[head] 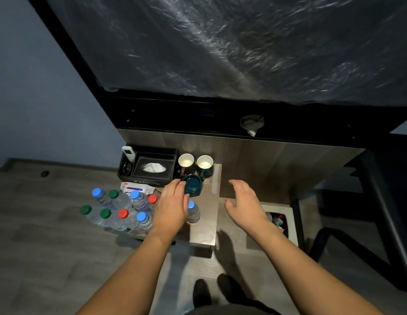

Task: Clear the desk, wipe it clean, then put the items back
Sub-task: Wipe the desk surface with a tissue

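Reaching down at centre frame, my left hand (173,205) has its fingertips against the rim of a dark teal cup (193,184); the fingers are curved toward it, though I cannot tell whether they actually grip it. My right hand (245,205) hovers to the right of the cup, apart from it, fingers spread and relaxed, holding nothing.

The teal cup lies tipped on a low wooden side table (203,233) at centre frame, just in front of two upright mugs (195,163) with pale interiors, standing side by side. To the left of the mugs sits a black organiser tray (150,153) holding a tissue box (153,168) with a white tissue showing, and a white remote control (128,153) standing at its left end. In front of the tray lies a flat white packet (136,187) with red and purple print.

A cluster of clear water bottles (116,210) occupies the left of centre, with blue, green and red caps. One more blue-capped bottle (193,212) stands alone just right of my left hand.

Across the upper frame runs the dark desk (220,114), its top covered in crinkled plastic sheeting (243,46). A crumpled grey cloth (251,123) rests at its front edge. A small bin (277,221) sits at lower right behind my right wrist.
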Motion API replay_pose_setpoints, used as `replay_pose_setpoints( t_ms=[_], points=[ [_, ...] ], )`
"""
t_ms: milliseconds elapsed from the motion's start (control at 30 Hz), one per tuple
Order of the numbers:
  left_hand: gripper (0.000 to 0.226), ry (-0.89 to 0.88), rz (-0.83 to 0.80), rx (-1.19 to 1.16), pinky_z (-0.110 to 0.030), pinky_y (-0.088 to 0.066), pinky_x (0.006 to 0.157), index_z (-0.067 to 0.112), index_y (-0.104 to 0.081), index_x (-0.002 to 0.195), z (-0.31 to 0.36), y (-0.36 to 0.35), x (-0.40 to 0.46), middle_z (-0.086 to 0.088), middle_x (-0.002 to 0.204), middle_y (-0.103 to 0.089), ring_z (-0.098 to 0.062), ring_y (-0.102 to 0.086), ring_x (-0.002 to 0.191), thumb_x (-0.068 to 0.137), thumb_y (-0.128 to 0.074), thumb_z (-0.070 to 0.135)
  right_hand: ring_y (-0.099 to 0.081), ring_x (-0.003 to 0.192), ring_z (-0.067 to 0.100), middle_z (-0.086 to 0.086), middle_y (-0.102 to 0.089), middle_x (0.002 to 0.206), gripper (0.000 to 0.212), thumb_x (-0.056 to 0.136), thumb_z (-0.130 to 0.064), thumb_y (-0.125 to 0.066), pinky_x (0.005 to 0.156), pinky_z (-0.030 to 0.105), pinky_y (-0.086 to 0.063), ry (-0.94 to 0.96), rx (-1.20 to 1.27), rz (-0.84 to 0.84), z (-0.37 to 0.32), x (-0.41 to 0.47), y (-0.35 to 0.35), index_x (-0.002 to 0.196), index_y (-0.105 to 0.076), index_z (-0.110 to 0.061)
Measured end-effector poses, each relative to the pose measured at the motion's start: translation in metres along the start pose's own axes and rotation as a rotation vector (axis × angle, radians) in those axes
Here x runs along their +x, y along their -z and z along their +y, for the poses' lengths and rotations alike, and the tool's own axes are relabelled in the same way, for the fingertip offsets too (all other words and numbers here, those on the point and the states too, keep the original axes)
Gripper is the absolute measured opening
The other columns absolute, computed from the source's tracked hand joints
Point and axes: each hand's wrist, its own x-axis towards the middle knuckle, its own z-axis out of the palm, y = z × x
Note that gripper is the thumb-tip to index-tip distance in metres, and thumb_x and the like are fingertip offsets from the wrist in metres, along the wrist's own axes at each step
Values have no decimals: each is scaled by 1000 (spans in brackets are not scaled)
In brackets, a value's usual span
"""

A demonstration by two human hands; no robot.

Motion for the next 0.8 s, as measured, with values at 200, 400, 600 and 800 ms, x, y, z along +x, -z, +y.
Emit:
replay_pose_setpoints(
  t_ms=[200,400,600,800],
  points=[
    [40,-140,-35,-14,-38,-36,111,5,-55,132,32,-21,13,-11,136,-52,-27,-47,126,94,-57,18,-32,139,18,0,-34,151,57,93,-22,-53,116,35,-29,-97,23,41,32,-13,14,146,-34,-21],
    [41,-180,-73,-4,-38,-34,112,5,-53,133,46,-32,15,-13,137,-51,-29,-46,128,93,-57,17,-33,139,18,-1,-34,151,56,93,-23,-52,115,36,-31,-145,31,60,46,-20,20,146,-34,-22],
    [40,-170,-71,-8,-35,-31,112,6,-53,133,44,-28,12,-12,137,-50,-27,-44,129,95,-56,17,-32,140,17,-2,-32,153,57,93,-23,-52,115,36,-31,-136,41,51,45,-20,18,147,-32,-24],
    [39,-145,-50,-23,-36,-34,111,7,-53,134,40,-19,8,-10,138,-50,-25,-43,130,96,-54,20,-34,139,17,-2,-34,151,56,93,-23,-53,115,36,-32,-110,22,40,41,-18,15,146,-33,-23]
  ],
)
